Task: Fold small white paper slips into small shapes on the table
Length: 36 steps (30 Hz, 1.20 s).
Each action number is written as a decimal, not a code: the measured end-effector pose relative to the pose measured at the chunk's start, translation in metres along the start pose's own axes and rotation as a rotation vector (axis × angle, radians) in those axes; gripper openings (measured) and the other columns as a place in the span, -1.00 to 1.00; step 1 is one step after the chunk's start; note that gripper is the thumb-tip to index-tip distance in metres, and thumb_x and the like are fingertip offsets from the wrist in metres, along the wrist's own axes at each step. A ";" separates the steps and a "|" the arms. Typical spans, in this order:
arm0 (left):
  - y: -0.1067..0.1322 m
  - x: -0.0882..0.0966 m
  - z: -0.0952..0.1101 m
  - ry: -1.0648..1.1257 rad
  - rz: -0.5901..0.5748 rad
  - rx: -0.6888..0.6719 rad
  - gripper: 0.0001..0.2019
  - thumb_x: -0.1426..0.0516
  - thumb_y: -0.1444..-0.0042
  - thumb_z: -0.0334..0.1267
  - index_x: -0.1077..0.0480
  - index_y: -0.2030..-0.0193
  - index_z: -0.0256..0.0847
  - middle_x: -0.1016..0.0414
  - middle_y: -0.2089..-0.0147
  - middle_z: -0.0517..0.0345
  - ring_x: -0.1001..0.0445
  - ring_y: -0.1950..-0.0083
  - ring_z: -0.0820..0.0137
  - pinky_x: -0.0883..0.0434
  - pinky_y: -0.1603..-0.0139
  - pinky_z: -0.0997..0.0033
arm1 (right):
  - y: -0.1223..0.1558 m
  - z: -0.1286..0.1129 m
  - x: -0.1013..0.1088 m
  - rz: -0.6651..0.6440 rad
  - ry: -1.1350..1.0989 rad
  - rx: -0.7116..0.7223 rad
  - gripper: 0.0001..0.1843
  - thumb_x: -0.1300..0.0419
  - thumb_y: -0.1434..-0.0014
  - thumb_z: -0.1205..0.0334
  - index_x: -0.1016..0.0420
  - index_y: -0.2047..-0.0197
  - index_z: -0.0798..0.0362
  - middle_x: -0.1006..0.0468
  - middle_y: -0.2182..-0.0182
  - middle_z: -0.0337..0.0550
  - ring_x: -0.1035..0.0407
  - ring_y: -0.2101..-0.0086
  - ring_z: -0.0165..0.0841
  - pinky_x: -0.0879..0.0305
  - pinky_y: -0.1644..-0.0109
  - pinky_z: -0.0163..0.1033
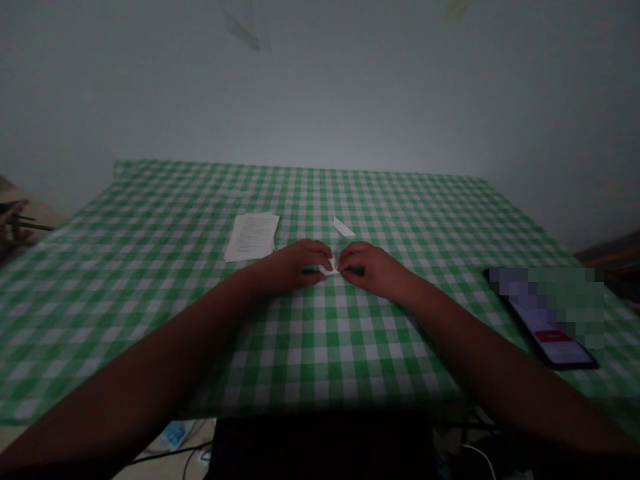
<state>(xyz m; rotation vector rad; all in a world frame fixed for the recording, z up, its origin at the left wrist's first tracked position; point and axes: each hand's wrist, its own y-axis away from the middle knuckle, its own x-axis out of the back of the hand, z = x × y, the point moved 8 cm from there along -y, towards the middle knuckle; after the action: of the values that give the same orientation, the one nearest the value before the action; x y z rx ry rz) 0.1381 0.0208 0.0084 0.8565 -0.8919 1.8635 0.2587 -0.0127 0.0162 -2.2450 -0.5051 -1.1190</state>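
Between my two hands, low over the checked cloth, is a small piece of white paper [329,265]. My left hand [303,262] pinches its left side with thumb and fingers. From the other side, my right hand [367,267] closes its fingertips on the paper's right end. Fingers cover much of the paper, so its full shape is hidden. Just beyond the hands lies a small folded strip of printed paper [343,227], slanted on the cloth. A stack of printed sheets [253,237] rests to the left, past my left wrist.
A green and white checked tablecloth [330,340] covers the table. On the right, beside my right forearm, lies a phone [543,320] with its screen lit and partly blurred. A pale wall [320,100] stands behind the table. Cables [195,450] show on the floor below the front edge.
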 end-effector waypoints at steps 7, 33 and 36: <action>0.002 -0.001 -0.003 0.000 0.025 0.019 -0.69 -0.20 -0.19 -0.28 -0.44 -0.08 -0.15 -0.43 -0.17 -0.01 -0.37 -0.22 0.26 -0.29 -0.29 0.13 | 0.001 -0.004 -0.004 -0.042 0.080 0.012 -0.87 -0.21 -0.21 0.39 -0.61 0.27 0.07 -0.55 0.22 -0.07 -0.42 0.17 -0.29 -0.34 -0.03 -0.12; -0.002 0.002 -0.011 0.001 0.018 0.129 -0.73 -0.26 -0.13 -0.19 -0.47 0.02 -0.14 -0.48 -0.05 0.06 -0.42 -0.10 0.28 -0.26 -0.24 0.13 | 0.001 0.015 -0.011 0.075 0.059 -0.202 -0.92 -0.26 -0.20 0.28 -0.52 0.20 0.03 -0.52 0.20 -0.11 -0.39 0.13 -0.26 -0.28 -0.04 -0.08; -0.001 0.004 -0.007 -0.001 0.009 0.141 -0.62 -0.32 -0.04 -0.12 -0.46 0.00 -0.13 -0.45 -0.08 0.05 -0.40 -0.13 0.24 -0.26 -0.24 0.11 | 0.001 0.015 -0.012 0.067 0.060 -0.186 -0.88 -0.24 -0.22 0.27 -0.56 0.16 0.00 -0.53 0.16 -0.10 -0.39 0.10 -0.26 -0.28 -0.06 -0.07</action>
<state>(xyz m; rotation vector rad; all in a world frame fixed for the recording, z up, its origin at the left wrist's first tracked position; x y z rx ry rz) 0.1358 0.0291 0.0084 0.9402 -0.7732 1.9519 0.2610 -0.0053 -0.0015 -2.3595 -0.3097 -1.2388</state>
